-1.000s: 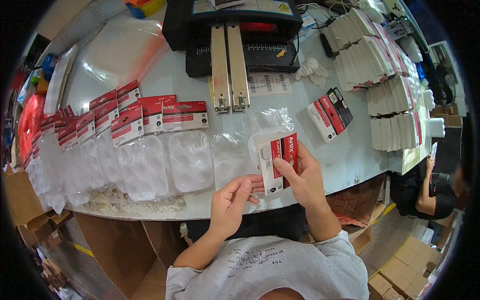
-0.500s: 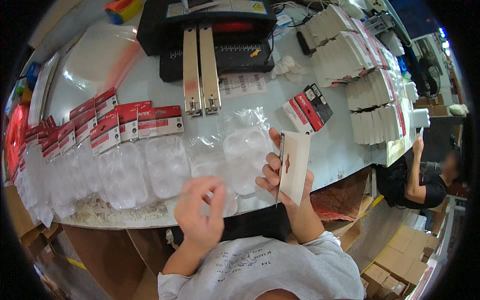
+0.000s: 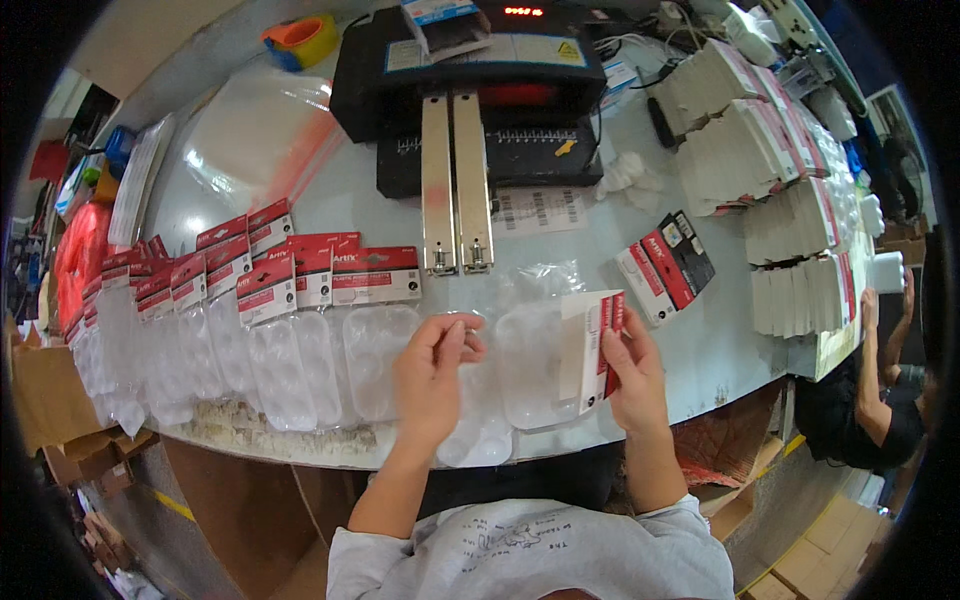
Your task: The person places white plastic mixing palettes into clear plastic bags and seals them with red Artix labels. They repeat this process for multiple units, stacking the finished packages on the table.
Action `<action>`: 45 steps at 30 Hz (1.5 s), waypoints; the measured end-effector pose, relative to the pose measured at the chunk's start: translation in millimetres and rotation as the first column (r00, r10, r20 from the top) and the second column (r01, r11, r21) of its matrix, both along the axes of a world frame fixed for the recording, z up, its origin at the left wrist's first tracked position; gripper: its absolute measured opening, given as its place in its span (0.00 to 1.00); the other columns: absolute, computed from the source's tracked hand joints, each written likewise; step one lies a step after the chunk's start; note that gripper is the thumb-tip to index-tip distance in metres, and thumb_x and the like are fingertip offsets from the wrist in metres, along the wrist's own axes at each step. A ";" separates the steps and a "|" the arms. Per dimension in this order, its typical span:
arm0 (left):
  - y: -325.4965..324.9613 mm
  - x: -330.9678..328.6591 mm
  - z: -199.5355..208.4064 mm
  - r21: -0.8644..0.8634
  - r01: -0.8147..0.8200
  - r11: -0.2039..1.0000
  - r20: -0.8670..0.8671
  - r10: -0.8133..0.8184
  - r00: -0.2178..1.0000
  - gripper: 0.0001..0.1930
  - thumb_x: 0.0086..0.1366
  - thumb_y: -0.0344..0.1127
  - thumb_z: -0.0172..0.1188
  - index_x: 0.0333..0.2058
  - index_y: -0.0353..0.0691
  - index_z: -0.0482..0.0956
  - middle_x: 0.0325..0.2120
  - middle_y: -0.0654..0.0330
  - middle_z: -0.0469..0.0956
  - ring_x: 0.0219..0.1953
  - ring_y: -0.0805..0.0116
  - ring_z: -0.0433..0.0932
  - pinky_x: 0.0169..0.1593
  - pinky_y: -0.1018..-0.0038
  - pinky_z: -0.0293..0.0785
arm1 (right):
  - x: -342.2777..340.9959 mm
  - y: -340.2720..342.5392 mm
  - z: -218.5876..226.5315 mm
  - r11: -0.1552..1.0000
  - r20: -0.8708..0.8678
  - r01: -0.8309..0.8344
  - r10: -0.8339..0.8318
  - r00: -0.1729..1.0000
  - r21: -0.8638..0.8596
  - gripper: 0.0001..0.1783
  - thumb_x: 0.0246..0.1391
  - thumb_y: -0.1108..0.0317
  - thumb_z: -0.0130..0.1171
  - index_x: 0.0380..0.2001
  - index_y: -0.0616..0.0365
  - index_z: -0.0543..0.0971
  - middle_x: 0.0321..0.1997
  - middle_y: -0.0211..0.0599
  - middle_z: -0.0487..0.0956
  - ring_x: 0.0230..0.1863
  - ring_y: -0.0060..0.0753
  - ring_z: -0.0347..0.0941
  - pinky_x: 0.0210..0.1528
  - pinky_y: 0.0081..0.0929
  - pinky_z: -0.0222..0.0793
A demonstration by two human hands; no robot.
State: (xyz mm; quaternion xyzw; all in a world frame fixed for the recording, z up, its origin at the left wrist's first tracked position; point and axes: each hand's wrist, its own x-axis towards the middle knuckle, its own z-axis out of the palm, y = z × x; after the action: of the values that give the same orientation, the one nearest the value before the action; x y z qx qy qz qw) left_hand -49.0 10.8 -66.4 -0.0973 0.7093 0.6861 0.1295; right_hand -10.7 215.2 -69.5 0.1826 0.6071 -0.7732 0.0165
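Observation:
My right hand grips a folded red-and-white header card, thumb on its printed red face. Beneath the card lies a white moulded plastic tray with round wells in a clear bag. My left hand is closed, thumb against curled fingers, over a second bagged tray near the table's front edge; whether anything is pinched in it is hidden. To its left is a finished-looking pack with a red-and-white card across its top. Several similar carded packs overlap in a row farther left.
A black machine with two metal bars stands at the back centre. Right of it, stacks of folded cards line the table, with a few loose cards nearer. Clear bags lie at back left. Another person works at far right.
My right hand has turned the card so its red printed side shows, and holds it over the bagged tray. The left hand has moved up and right, towards the bags. The view has shifted.

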 end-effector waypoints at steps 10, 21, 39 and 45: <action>-39.3 27.3 25.4 0.633 -0.039 0.773 0.182 -0.100 0.978 0.21 0.70 0.35 0.36 0.55 0.25 0.60 0.53 0.42 0.67 0.55 0.52 0.69 0.55 0.69 0.70 | 2.3 1.5 -2.6 0.997 -0.015 0.021 -0.022 1.000 -0.078 0.20 0.58 0.64 0.53 0.51 0.64 0.68 0.43 0.33 0.74 0.43 0.20 0.70 0.47 0.20 0.65; 8.6 73.4 54.5 0.466 0.207 0.860 0.007 -0.237 0.971 0.20 0.71 0.36 0.38 0.59 0.37 0.59 0.56 0.52 0.66 0.55 0.61 0.69 0.55 0.69 0.67 | 58.4 74.2 25.2 0.940 -0.197 0.337 -0.339 0.920 -0.048 0.20 0.60 0.66 0.49 0.53 0.65 0.67 0.47 0.36 0.74 0.45 0.24 0.71 0.48 0.23 0.68; 21.9 2.0 -13.6 -0.723 -0.370 0.583 -0.511 -0.090 0.855 0.15 0.51 0.42 0.67 0.26 0.37 0.74 0.36 0.55 0.66 0.38 0.57 0.68 0.40 0.65 0.67 | 74.9 87.9 37.5 0.758 -0.341 0.594 -0.502 0.795 0.270 0.22 0.57 0.70 0.53 0.53 0.66 0.67 0.45 0.35 0.74 0.43 0.21 0.70 0.44 0.19 0.67; 25.4 -11.8 -30.3 -0.644 -0.226 0.730 -0.507 -0.186 0.842 0.13 0.53 0.40 0.65 0.25 0.37 0.74 0.36 0.53 0.68 0.44 0.55 0.67 0.45 0.64 0.65 | 31.8 26.7 43.8 0.907 -0.300 0.176 -0.059 0.952 0.382 0.21 0.52 0.69 0.59 0.47 0.67 0.69 0.40 0.30 0.75 0.37 0.18 0.70 0.41 0.16 0.65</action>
State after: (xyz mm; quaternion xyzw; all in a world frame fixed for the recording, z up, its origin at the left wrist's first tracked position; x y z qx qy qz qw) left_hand -60.8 36.2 -96.7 0.0509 0.9160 0.3769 -0.1279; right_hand 21.0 241.9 -25.8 0.1067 0.7374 -0.6487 -0.1552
